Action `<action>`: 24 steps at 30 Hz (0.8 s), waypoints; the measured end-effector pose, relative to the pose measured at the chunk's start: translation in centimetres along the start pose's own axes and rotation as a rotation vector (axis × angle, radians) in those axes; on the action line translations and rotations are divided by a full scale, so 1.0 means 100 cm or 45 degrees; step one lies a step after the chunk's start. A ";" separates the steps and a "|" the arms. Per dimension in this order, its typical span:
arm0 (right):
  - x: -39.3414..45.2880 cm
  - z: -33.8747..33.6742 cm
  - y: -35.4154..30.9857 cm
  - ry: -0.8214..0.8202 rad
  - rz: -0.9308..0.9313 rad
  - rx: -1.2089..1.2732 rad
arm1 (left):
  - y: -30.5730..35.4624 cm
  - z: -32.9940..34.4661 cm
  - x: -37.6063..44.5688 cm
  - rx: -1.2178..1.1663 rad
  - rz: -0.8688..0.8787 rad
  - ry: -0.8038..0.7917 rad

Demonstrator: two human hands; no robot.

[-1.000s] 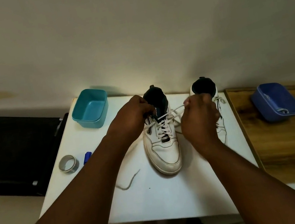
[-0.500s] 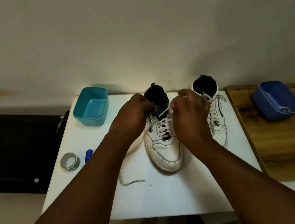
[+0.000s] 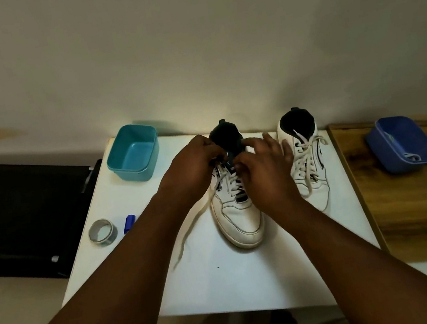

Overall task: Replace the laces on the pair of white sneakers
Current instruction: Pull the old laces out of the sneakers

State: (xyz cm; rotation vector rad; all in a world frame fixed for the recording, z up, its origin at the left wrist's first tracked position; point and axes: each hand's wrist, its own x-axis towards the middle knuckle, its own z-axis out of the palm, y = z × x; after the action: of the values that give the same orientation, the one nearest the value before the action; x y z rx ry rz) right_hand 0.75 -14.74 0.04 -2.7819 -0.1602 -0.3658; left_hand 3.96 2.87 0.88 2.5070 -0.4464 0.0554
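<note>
On the table (image 3: 256, 282) we see two sneakers (image 3: 240, 214) (image 3: 308, 162) side by side; container (image 3: 134, 157) behind-left, tape roll (image 3: 101, 230) left, second container (image 3: 401, 143) right.

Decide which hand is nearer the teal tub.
Left. The left hand is just right of the teal tub; the right hand lies farther right, beyond the sneaker.

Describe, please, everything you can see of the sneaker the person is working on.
The left sneaker is a white high-top that looks like leather, with dark stitch lines and a dark tongue and collar. It stands upright on the white table, toe toward the camera. White lace crosses its eyelets; one loose end trails left. The left hand and right hand work at its top eyelets.
</note>
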 end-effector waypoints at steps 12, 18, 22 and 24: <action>0.000 -0.012 0.002 0.087 0.008 0.062 | 0.001 -0.003 0.001 -0.015 -0.011 -0.027; 0.006 -0.015 0.012 0.170 0.099 0.089 | -0.002 -0.005 0.000 -0.034 -0.032 -0.022; 0.009 -0.032 0.022 0.314 0.152 0.187 | -0.001 -0.004 0.001 -0.038 -0.032 -0.028; 0.003 -0.020 0.010 0.098 0.024 0.184 | -0.001 -0.003 0.001 -0.020 -0.024 -0.019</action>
State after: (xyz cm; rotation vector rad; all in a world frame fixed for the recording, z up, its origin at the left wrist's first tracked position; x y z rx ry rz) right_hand 0.73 -16.31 1.69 -2.6211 -0.1364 -0.4386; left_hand 4.12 3.03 1.10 2.4972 -0.4271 0.0260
